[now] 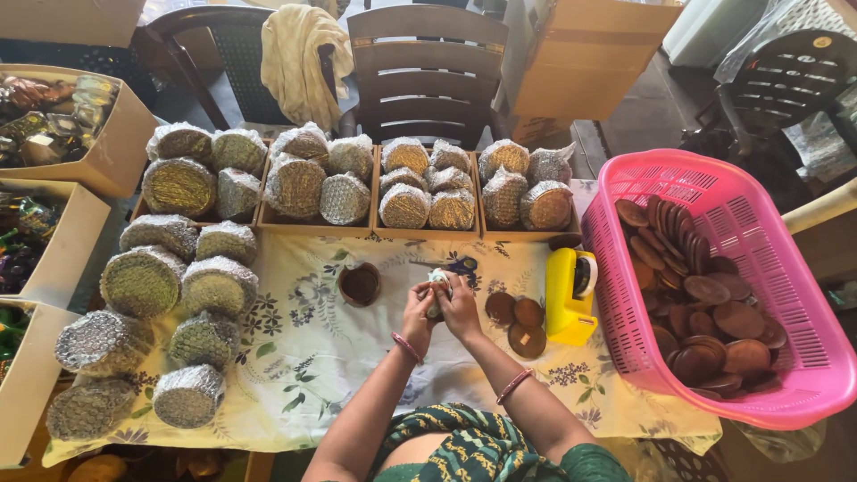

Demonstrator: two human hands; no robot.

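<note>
Both hands met at the middle of the table (pixel 295 357), which was covered by a pale floral cloth. The left hand (pixel 417 314) and the right hand (pixel 461 308) were pressed together, each grip clenched around one small whitish wrapped object (pixel 437 284) held just above the cloth; its exact kind could not be made out. Each wrist carried a red bangle.

Just left of the hands stood a small brown clay cup (pixel 360 284), upright and open. Blue-handled scissors (pixel 461 265) lay just beyond the hands. To the right, three brown clay discs (pixel 516 319) lay flat on the cloth, touching or nearly touching each other, and beside them stood a yellow tape dispenser (pixel 569 295).

A pink plastic basket (pixel 714 187) at the right edge held many more brown discs, stacked loosely. Along the far side, cardboard trays (pixel 375 228) carried bundles in bubble wrap; further wrapped bundles (pixel 178 295) were heaped on the cloth at the left. Open boxes of mixed items (pixel 107 161) stood at the far left. Dark chairs (pixel 427 62) stood behind the table, one with a cream cloth draped over it.
</note>
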